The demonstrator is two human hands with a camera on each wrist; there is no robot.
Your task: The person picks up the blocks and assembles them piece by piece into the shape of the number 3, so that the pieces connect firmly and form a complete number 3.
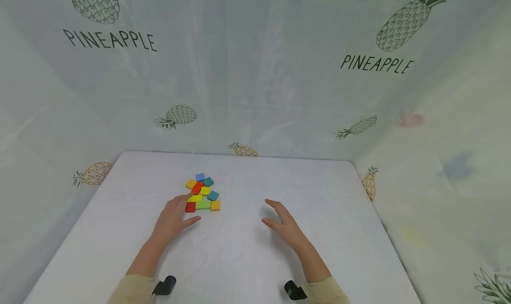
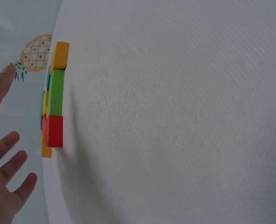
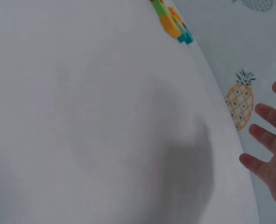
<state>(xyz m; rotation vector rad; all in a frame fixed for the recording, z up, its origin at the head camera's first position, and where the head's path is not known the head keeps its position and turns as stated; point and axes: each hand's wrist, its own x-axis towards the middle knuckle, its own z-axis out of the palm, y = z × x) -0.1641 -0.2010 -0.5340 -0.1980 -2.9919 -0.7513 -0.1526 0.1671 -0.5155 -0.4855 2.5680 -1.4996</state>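
Nearest me in the head view are two beige sleeves (image 1: 133,290), with a black wrist camera (image 1: 165,285) at each cuff. Beyond them the left hand (image 1: 172,216) reaches to the left side of the colored blocks (image 1: 203,205), its thumb well apart from its fingers. From above, I see a fingertip overlap the blocks; the left wrist view gives me what that angle hides: the fingers are spread and raised, with a gap between them and the blocks. The right hand (image 1: 286,226) hovers over the tabletop (image 1: 239,259), well to the right of the blocks, thumb and forefinger parted. My right wrist view adds more of its fingers, fanned out, and a dark shadow on the tabletop.

The blocks lie grouped left of the table's middle. Their near row is red, green and orange, side by side; behind sit yellow, orange, teal, red and blue pieces. Only the head view lays all these out for me; the left wrist view sees the group edge-on, and the right wrist view catches just part of it.

I have room in the wide white stretch between the hands and on toward the table's right edge. The far edge runs near the rearmost blocks. Past it hangs a pale sheet (image 1: 247,73) with printed pineapples (image 1: 182,114). Only the head view lets me read its writing: "PINEAPPLE" (image 1: 109,40), upper left and again upper right.
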